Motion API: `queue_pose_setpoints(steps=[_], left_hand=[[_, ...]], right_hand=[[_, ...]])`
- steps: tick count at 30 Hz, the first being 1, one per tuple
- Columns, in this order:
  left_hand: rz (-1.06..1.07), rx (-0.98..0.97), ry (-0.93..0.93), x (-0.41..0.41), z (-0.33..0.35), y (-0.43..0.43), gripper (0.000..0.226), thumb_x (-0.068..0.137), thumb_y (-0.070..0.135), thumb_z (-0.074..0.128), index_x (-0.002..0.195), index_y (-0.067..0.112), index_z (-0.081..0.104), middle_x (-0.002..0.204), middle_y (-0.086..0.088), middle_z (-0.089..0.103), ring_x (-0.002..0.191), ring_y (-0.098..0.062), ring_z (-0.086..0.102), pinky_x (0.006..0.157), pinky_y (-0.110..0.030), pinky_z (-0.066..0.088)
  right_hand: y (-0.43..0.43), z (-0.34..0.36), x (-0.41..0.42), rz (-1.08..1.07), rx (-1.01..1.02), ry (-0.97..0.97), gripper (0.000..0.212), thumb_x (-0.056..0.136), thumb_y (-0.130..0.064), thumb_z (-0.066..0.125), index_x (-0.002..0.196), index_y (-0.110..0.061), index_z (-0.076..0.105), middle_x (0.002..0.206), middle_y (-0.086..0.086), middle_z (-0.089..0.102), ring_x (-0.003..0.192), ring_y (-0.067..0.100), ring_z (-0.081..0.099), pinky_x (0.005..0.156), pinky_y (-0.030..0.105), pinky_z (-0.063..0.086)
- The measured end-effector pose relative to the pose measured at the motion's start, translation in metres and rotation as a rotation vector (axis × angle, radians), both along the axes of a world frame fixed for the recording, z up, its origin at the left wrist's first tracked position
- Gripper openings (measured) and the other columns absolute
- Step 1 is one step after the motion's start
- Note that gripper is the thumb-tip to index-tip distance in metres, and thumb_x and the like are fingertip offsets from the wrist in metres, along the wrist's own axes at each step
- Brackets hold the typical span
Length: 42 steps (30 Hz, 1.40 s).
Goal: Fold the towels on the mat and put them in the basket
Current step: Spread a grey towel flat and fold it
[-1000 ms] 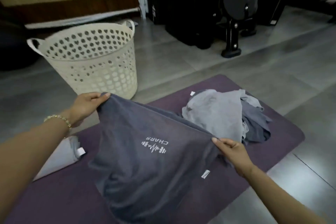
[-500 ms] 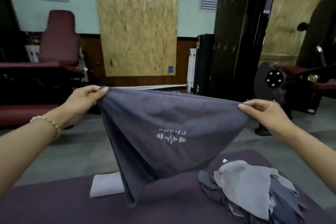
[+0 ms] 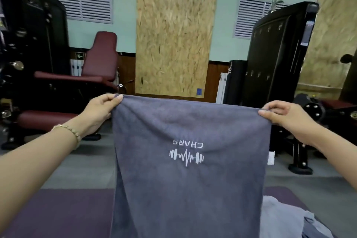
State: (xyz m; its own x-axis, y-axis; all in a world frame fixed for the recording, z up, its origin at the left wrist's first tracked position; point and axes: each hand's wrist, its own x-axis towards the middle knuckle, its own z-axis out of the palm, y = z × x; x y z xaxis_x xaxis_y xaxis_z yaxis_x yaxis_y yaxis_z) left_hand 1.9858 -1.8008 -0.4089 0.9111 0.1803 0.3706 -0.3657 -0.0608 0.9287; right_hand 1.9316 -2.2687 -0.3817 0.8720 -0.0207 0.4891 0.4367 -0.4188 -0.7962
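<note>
A: Holding what?
B: Grey towel (image 3: 190, 160), stretched flat and hanging upright in mid-air, above the mat (image 3: 58, 212).
A: Left hand (image 3: 100, 111)?
B: Pinched shut on the top left corner, thumb and fingers (image 3: 118, 97) pressing the hem. Bead bracelet (image 3: 68, 131) on that wrist.
A: Right hand (image 3: 286, 118)?
B: Closed on the top right corner, same pinch, fingertips curled over the edge.
A: Logo?
B: White, upside down, mid-cloth: barbell with a pulse line, "CHARS" above it.
A: Below?
B: Purple mat on the floor, lower edge of the towel out of frame. Pale grey towels (image 3: 286, 220) heaped at the bottom right, partly hidden behind the held one.
A: Basket?
B: Out of sight.
</note>
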Motion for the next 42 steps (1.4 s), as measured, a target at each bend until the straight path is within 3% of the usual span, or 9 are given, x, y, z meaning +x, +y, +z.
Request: queue_pose_setpoints(steps=[6,10,12,19,28,30,32,36,42], left_hand=[[-0.052,0.114,0.059,-0.008,-0.008,0.024,0.011,0.091,0.020,0.060,0.100,0.021,0.066,0.095,0.002,0.068,0.075,0.002,0.066,0.062,-0.009,0.051],[-0.108,0.222,0.145,-0.008,-0.021,0.032,0.024,0.093,0.025,0.058,0.105,0.009,0.070,0.100,-0.002,0.072,0.091,-0.009,0.067,0.083,-0.021,0.054],[-0.120,0.190,0.161,-0.006,-0.027,0.029,0.026,0.094,0.027,0.054,0.104,0.009,0.069,0.096,0.000,0.073,0.088,-0.009,0.067,0.078,-0.017,0.055],[-0.159,-0.005,0.248,0.009,-0.045,0.016,0.031,0.097,0.036,0.045,0.097,0.015,0.067,0.078,0.006,0.073,0.067,-0.002,0.067,0.054,-0.014,0.052],[-0.096,-0.010,0.408,0.091,-0.124,-0.002,0.036,0.097,0.036,0.049,0.117,0.010,0.064,0.108,-0.003,0.068,0.089,-0.011,0.063,0.073,-0.024,0.050],[-0.071,-0.058,0.411,0.113,-0.147,-0.012,0.036,0.096,0.034,0.051,0.118,0.008,0.063,0.108,-0.004,0.066,0.086,-0.009,0.063,0.074,-0.020,0.052],[-0.017,-0.116,0.397,0.132,-0.163,-0.024,0.029,0.095,0.032,0.055,0.113,0.011,0.063,0.101,-0.002,0.066,0.082,-0.008,0.062,0.071,-0.017,0.053],[0.010,-0.200,0.336,0.161,-0.176,-0.045,0.016,0.094,0.032,0.056,0.095,0.018,0.064,0.096,0.002,0.066,0.087,-0.009,0.062,0.071,-0.017,0.054],[-0.046,-0.257,0.262,0.169,-0.173,-0.057,0.015,0.095,0.031,0.054,0.097,0.020,0.064,0.102,0.001,0.068,0.093,-0.011,0.065,0.070,-0.018,0.054]], right_hand=[[-0.006,-0.012,-0.005,0.079,-0.138,0.266,0.077,0.035,-0.063,0.087,0.087,-0.008,0.075,0.084,0.010,0.075,0.081,0.017,0.073,0.066,0.016,0.056],[-0.006,-0.025,-0.001,0.173,-0.036,0.335,0.060,0.044,-0.060,0.087,0.081,-0.015,0.074,0.090,0.004,0.073,0.086,0.012,0.070,0.074,0.016,0.056],[-0.006,-0.036,0.008,0.221,0.097,0.375,0.062,0.031,-0.064,0.090,0.074,-0.022,0.073,0.084,0.000,0.070,0.076,0.008,0.068,0.069,0.017,0.056],[-0.003,-0.067,0.030,0.258,0.273,0.470,0.043,0.053,-0.051,0.084,0.086,-0.024,0.079,0.090,0.002,0.073,0.075,0.011,0.068,0.062,0.017,0.054],[0.003,-0.158,0.115,0.080,0.400,0.494,0.081,0.013,-0.061,0.090,0.079,-0.017,0.077,0.072,-0.007,0.071,0.061,0.001,0.064,0.060,0.014,0.053],[0.004,-0.181,0.138,0.012,0.450,0.487,0.080,0.025,-0.059,0.091,0.090,-0.016,0.071,0.077,-0.007,0.074,0.073,0.004,0.069,0.061,0.014,0.054],[0.006,-0.198,0.157,-0.034,0.525,0.469,0.046,0.059,-0.045,0.085,0.092,-0.017,0.067,0.073,-0.010,0.074,0.078,0.007,0.067,0.062,0.014,0.055],[0.004,-0.210,0.187,-0.124,0.607,0.389,0.056,0.039,-0.045,0.076,0.086,-0.018,0.064,0.067,-0.012,0.072,0.064,0.000,0.067,0.061,0.014,0.054],[-0.011,-0.207,0.197,-0.117,0.719,0.328,0.019,0.079,-0.029,0.068,0.092,-0.017,0.063,0.074,-0.010,0.074,0.072,0.001,0.070,0.063,0.016,0.055]])
